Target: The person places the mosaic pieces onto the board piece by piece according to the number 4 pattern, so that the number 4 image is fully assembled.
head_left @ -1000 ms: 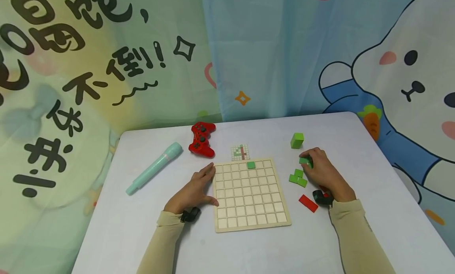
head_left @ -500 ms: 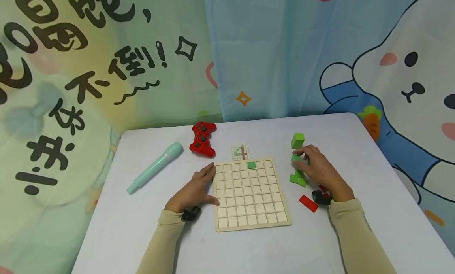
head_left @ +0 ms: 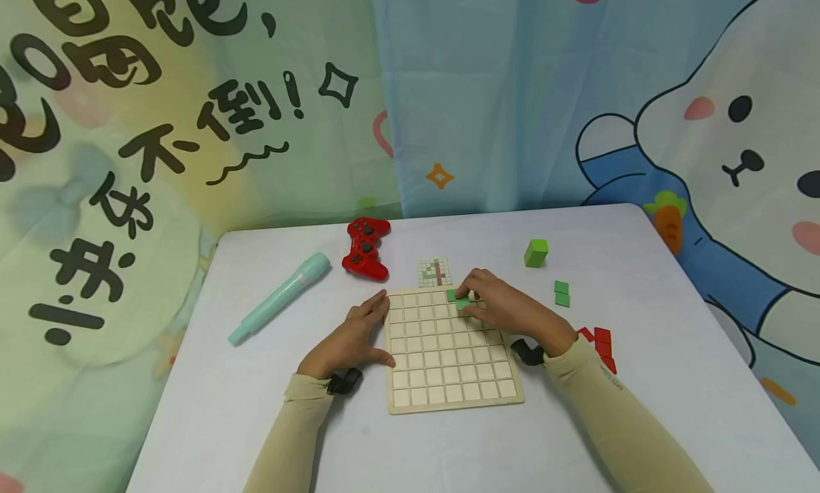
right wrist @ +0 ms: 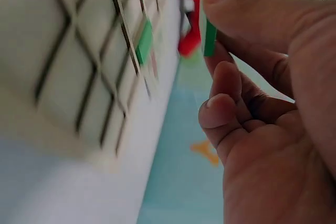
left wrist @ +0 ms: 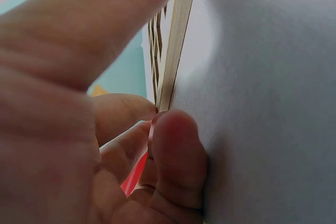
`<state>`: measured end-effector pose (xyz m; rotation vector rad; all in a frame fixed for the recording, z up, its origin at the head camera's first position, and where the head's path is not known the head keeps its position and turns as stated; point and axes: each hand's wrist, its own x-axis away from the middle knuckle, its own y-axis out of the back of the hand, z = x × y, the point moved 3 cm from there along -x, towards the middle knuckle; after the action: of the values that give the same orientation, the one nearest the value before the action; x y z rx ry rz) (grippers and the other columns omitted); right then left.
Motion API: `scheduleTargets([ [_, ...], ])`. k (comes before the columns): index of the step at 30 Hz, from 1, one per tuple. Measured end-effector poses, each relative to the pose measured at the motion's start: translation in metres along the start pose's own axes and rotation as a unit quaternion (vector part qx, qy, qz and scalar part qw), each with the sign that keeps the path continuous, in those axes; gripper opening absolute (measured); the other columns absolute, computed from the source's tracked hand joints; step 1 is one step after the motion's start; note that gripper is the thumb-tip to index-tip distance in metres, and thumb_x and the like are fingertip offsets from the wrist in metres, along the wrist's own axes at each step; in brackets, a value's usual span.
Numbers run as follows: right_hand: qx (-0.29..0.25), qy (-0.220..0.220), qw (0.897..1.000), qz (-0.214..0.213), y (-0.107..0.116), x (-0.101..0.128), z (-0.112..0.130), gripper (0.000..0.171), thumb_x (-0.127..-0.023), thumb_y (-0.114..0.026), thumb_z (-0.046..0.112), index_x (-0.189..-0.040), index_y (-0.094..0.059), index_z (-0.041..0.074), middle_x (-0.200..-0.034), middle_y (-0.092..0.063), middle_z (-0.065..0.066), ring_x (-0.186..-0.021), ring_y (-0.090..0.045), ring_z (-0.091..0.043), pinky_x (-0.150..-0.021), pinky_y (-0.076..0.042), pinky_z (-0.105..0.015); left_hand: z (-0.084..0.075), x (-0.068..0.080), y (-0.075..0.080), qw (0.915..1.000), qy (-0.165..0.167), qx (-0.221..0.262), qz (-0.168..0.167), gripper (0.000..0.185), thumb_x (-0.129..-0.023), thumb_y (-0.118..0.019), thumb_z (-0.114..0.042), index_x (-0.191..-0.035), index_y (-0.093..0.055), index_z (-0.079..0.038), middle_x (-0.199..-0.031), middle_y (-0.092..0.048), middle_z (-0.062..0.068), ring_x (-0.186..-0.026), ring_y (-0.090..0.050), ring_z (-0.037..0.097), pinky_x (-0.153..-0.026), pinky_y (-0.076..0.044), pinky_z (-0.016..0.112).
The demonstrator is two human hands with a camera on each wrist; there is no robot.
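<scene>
A square wooden grid board (head_left: 443,403) lies on the table in the head view. Along its left edge rests my left hand (head_left: 349,342), thumb and fingers spread against the rim; the left wrist view shows the fingers by the board's side (left wrist: 177,40). Over the board's back part, my right hand (head_left: 509,309) pinches a green square tile (right wrist: 208,32) between thumb and fingertips, slightly above the grid. Another green tile (head_left: 451,294) sits in a cell of the back row, beside the held one. The fingers partly cover nearby cells.
Behind the board lies a small pattern card (head_left: 433,273). To the right are green tiles (head_left: 561,294), red tiles (head_left: 603,342) partly hidden by the right forearm, and a green block (head_left: 536,253). A red game controller (head_left: 366,249) and a mint-green tube (head_left: 279,299) lie at the left.
My right hand has picked up a green tile from the group at the right and moved left with it over the board. The left hand stays at the board's edge.
</scene>
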<state>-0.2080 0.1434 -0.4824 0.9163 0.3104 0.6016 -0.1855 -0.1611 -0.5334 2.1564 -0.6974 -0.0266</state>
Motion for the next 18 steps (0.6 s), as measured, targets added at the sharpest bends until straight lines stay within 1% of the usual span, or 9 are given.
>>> scheduleTargets([
  [4, 0.015, 0.019, 0.999, 0.023, -0.015, -0.014, 0.006, 0.022, -0.102, -0.073, 0.013, -0.122, -0.070, 0.004, -0.119, -0.064, -0.011, -0.109, -0.060, -0.026, -0.093, -0.056, -0.042, -0.002, 0.001, 0.001, 1.0000, -0.010, 0.001, 0.000, 0.120, -0.076, -0.097, -0.037, -0.169, -0.027, -0.007, -0.182, -0.015, 0.004, -0.151, -0.037, 0.034, -0.123, -0.043, 0.049],
  [7, 0.015, 0.019, 0.999, 0.030, -0.021, -0.019, 0.005, 0.022, -0.102, -0.073, 0.013, -0.121, -0.070, 0.003, -0.119, -0.064, -0.011, -0.108, -0.060, -0.025, -0.093, -0.056, -0.042, -0.003, 0.001, 0.001, 0.9999, -0.013, 0.004, 0.001, 0.119, -0.076, -0.097, -0.037, -0.169, -0.027, -0.007, -0.182, -0.015, 0.004, -0.151, -0.037, 0.035, -0.123, -0.043, 0.048],
  [14, 0.011, 0.018, 0.999, 0.041, -0.028, -0.025, 0.001, 0.018, -0.103, -0.071, 0.012, -0.119, -0.070, 0.004, -0.116, -0.062, -0.011, -0.102, -0.056, -0.021, -0.088, -0.055, -0.039, 0.000, 0.000, 0.000, 0.9999, -0.013, -0.003, -0.003, 0.120, -0.076, -0.097, -0.038, -0.169, -0.027, -0.008, -0.182, -0.015, 0.004, -0.152, -0.036, 0.035, -0.123, -0.042, 0.049],
  [18, 0.007, 0.020, 0.999, 0.042, -0.031, -0.028, 0.002, 0.018, -0.103, -0.071, 0.012, -0.119, -0.070, 0.004, -0.119, -0.062, -0.012, -0.104, -0.057, -0.022, -0.089, -0.055, -0.040, 0.002, -0.001, 0.000, 0.9999, -0.011, -0.006, -0.004, 0.119, -0.076, -0.097, -0.038, -0.169, -0.028, -0.007, -0.182, -0.015, 0.004, -0.152, -0.037, 0.036, -0.123, -0.042, 0.049],
])
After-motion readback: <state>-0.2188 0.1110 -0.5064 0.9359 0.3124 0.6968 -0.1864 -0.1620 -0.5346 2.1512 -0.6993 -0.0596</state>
